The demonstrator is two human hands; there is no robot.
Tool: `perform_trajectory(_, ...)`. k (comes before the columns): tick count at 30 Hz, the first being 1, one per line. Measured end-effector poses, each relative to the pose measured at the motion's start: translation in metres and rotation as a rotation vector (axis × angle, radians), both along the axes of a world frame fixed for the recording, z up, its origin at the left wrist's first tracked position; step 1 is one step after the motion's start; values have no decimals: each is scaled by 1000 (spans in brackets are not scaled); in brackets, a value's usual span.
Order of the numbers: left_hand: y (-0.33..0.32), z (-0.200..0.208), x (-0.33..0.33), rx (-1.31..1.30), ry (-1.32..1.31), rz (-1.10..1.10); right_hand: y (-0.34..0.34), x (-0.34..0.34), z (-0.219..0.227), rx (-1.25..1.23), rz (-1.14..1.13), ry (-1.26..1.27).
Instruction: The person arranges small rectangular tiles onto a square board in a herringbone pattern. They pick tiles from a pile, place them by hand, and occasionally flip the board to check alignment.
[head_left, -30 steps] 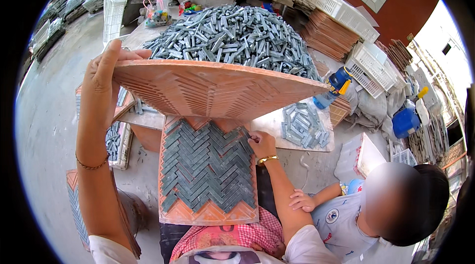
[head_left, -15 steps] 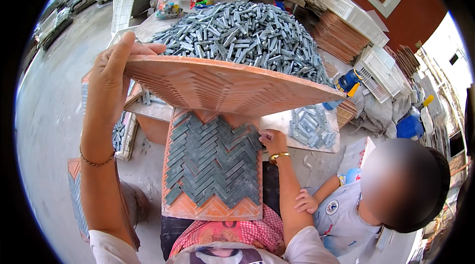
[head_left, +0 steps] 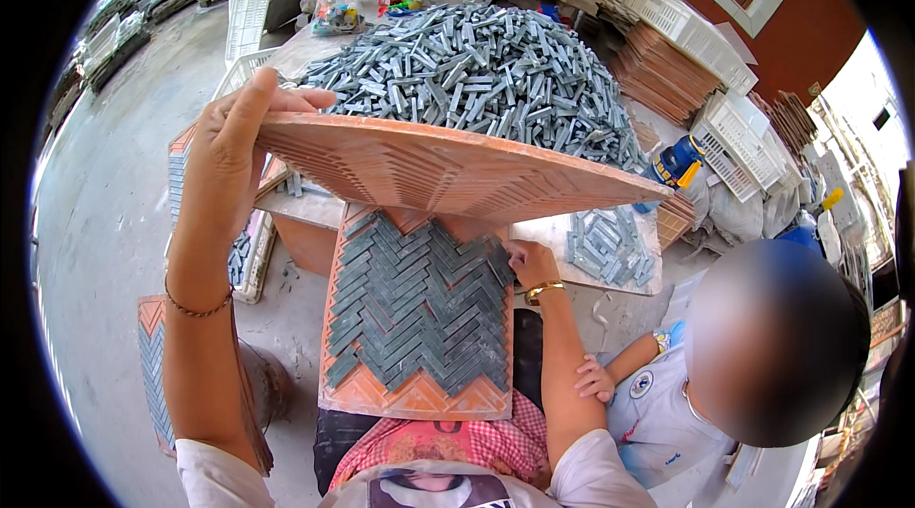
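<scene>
holding up one raised board [head_left: 457, 153] with the left hand [head_left: 233, 132] – thumb and fingers clamped at its left corner, tilting its grooved face toward the near side. counting two boards at work: that one, and one flat board [head_left: 419, 398] just below, with its near end over the one checked cloth [head_left: 438, 446] on the lap. cannot tell about contact between the two.

seeing zigzag rows of dark strips [head_left: 419, 308] across the flat board – too closely packed to count – and bare orange clay along its near end. placing the right hand [head_left: 532, 265] at the far right edge of those rows, fingers curled in; cannot tell if pinching a strip. wearing two bracelets: one gold band [head_left: 543, 292] on the right wrist, one thin cord [head_left: 197, 310] on the left.

noting beyond the raised board one big pile [head_left: 467, 70] of loose grey strips, uncountable, and to its right, nearer, one smaller heap [head_left: 610, 246]. finding one blue bottle [head_left: 679, 161] right of the pile, one bag [head_left: 335, 14] with pink handles at its far left, and one white crate [head_left: 691, 34] on one stack of boards [head_left: 660, 74] at far right. noticing one other person [head_left: 658, 413] at near right, with one hand [head_left: 596, 379] on the right forearm.
</scene>
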State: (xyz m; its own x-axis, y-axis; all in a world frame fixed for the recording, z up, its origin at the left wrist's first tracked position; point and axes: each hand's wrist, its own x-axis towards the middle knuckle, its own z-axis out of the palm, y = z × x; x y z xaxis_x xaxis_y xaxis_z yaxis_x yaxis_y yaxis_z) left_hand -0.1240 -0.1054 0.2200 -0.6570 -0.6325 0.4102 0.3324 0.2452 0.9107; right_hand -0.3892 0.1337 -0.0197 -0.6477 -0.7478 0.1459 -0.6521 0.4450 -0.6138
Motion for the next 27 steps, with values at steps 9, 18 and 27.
perform_trajectory(9,1,0,0,-6,3,-6,12,6,-7,-10,-111,87)
perform_trajectory(18,-2,2,-1,-6,-16,19,36,46,-3,-150,-91,-57)
perform_trajectory(27,3,3,1,29,-29,46,27,52,0,-49,-166,57)
